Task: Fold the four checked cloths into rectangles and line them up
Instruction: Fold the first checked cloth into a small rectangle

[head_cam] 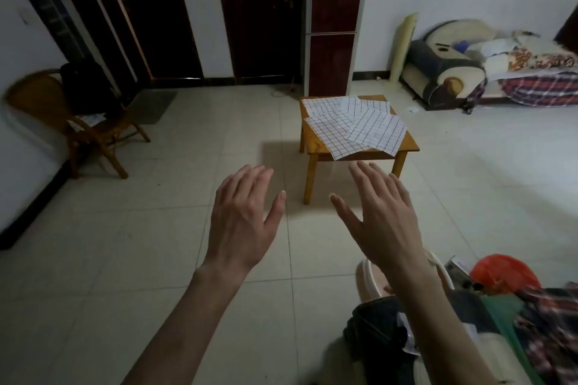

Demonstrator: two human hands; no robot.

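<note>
Checked cloths (355, 125) lay unfolded, overlapping in a loose heap on the small wooden table (409, 144) at far centre-right — one corner hung over the near edge. Left hand (242, 216) and right hand (380, 216) were raised over the tiled floor (125, 259), near the table, fingers straight and spread, holding nothing. Wooden chair (78, 122) far left — sofa (469, 72) far right.

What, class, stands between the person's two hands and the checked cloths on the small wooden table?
Nothing visible. Only bare floor tiles lie between the left hand, the right hand and the checked cloths, which lie overlapping on the wooden table.
</note>
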